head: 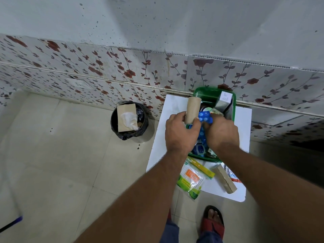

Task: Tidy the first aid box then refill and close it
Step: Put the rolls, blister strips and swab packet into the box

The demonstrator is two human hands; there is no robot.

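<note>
Over the green first aid box (206, 95) on the white surface (175, 106), the left hand (181, 131) gripped a cardboard tube (192, 110) while the right hand (221, 132) pinched a blue dotted wrapper (206, 116), and snagging could have tipped packets beside the box.

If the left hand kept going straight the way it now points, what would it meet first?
The left hand, holding a cardboard tube, points toward the wall; it would probably pass over the green box first, then reach the floral wall tiles. Depth is unclear.

White table (242, 120), green box (206, 95), cotton-swab packet (190, 181), cardboard tube (225, 180)
</note>
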